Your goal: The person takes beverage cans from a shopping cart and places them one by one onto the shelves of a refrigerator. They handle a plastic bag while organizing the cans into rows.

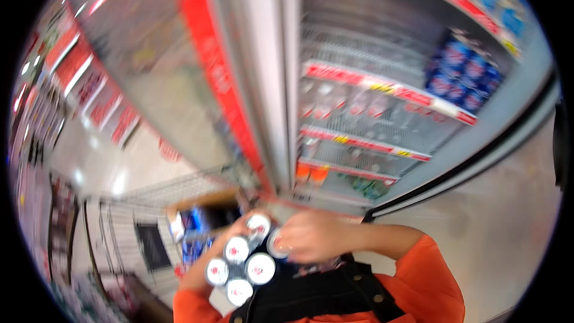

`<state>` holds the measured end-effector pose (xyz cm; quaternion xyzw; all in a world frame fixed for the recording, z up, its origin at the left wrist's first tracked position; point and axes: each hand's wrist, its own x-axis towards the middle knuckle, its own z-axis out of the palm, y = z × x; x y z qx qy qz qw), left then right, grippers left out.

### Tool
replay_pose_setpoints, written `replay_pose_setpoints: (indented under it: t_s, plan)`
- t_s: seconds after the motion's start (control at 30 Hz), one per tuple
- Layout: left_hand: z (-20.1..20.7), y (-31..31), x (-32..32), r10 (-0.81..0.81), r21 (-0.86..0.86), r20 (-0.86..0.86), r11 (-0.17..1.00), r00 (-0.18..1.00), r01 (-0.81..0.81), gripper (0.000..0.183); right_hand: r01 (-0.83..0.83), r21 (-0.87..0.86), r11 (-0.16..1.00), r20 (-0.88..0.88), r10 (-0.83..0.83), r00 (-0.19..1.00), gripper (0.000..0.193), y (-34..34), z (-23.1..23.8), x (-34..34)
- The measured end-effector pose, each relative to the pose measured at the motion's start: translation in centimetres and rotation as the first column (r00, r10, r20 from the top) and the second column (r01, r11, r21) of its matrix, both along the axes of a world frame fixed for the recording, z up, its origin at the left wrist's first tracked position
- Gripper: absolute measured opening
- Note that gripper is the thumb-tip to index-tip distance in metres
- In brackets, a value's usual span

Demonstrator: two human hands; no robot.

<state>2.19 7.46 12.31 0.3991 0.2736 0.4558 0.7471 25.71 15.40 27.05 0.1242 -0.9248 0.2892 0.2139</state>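
Note:
Several cans [260, 269] with pale round tops and red marks stand close together against my black apron, seen from above. My left arm passes along their left side. My left hand [246, 225] curls round the far side of the group, its fingers partly hidden behind the tops. My right hand [315, 236] is closed on the can [278, 243] at the group's right edge, and its fingers cover part of that top. Motion blur hides the finer finger detail.
Ahead stands a cooler with wire shelves [371, 48], holding blue can packs [463, 72] and clear bottles [359, 103]. Its door [478, 173] swings open at right. A wire cart [113, 221] and an open carton [206, 215] with blue packs are at left.

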Motion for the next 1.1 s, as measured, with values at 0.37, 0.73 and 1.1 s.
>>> replay_pose_setpoints:
  t_s: [0.37, 0.73, 1.1]
  plan:
    - [3.5, 3.5, 1.8, -0.091, -0.453, -0.095, 0.891, 0.991, 0.039, 0.06, 0.078, 0.594, 0.801, 0.061, -0.142, 0.988, 0.076, -0.8, -1.7, -0.1]
    - [3.5, 2.7, 1.3, -0.14, -0.521, -0.071, 0.85, 0.988, 0.083, 0.059, 0.015, 0.286, 0.958, 0.368, -0.125, 0.921, 0.062, -1.1, 1.8, -1.1]
    - [3.3, 3.2, 1.9, -0.21, -0.521, -0.007, 0.835, 0.978, 0.176, 0.058, -0.101, 0.13, 0.986, 0.422, 0.037, 0.906, 0.058, -0.3, 2.3, -1.8]
